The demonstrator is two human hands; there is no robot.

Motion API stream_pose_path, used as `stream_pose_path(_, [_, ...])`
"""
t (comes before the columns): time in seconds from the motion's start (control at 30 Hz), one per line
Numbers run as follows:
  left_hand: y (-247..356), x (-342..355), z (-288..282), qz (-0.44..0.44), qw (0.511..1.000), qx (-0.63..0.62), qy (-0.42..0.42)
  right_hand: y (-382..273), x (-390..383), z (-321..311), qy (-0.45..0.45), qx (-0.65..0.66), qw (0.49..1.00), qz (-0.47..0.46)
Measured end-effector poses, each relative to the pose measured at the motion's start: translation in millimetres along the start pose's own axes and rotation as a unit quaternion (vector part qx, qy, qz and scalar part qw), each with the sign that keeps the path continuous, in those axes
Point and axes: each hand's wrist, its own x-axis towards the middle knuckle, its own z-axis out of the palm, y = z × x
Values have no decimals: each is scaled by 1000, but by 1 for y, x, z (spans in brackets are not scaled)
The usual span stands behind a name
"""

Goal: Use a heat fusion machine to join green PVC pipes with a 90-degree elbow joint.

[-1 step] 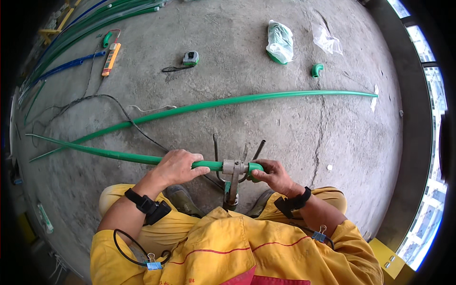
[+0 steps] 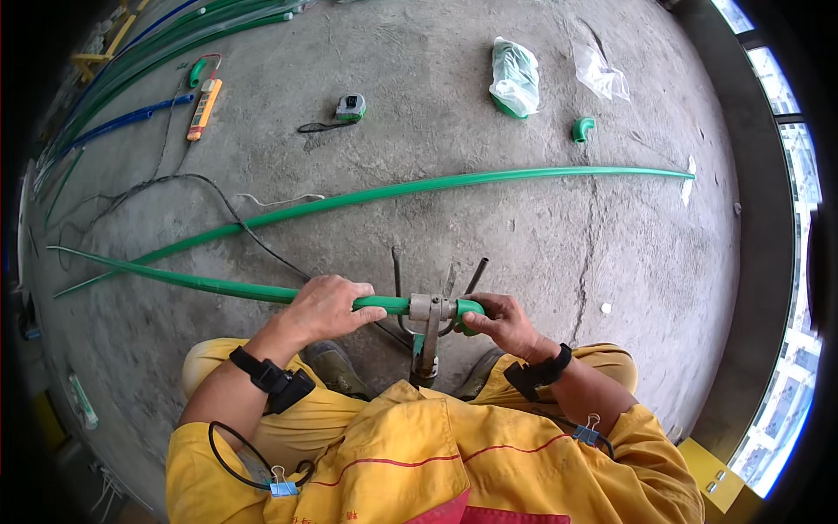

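Observation:
My left hand [image 2: 327, 306] is closed round a green pipe [image 2: 188, 280] just left of a metal tool head [image 2: 426, 306], with the pipe's right end in that head. My right hand [image 2: 500, 323] grips a green elbow fitting [image 2: 468, 310] on the right side of the same head. The tool stands upright between my boots [image 2: 336, 362] on a bracket [image 2: 424, 354] with bent dark rods [image 2: 478, 271]. A black cable [image 2: 275, 253] runs over the floor, passing behind my left hand.
On the concrete floor [image 2: 436, 122] lie a long green pipe [image 2: 541, 173], a loose elbow [image 2: 582, 129], a tape measure [image 2: 349, 107], plastic bags [image 2: 513, 74], an orange power strip [image 2: 204, 108], and bundled green and blue pipes [image 2: 131, 118]. A grey ledge and window [image 2: 786, 148] bound the right.

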Motion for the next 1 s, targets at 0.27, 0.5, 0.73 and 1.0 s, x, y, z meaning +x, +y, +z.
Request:
stream_pose_path(0.27, [3, 0, -3, -10, 1000, -12, -9, -13, 0, 4, 10, 26, 999, 36])
stream_pose_path(0.5, [-2, -1, 5, 11, 999, -9, 32, -16, 2, 6, 6, 37, 998, 58])
stream_pose_path(0.73, [1, 1, 2, 6, 1000, -8, -2, -19, 2, 5, 9, 52, 995, 82])
stream_pose_path(1.0, [3, 4, 2, 13, 1000, -10, 3, -20, 4, 4, 10, 62, 993, 101])
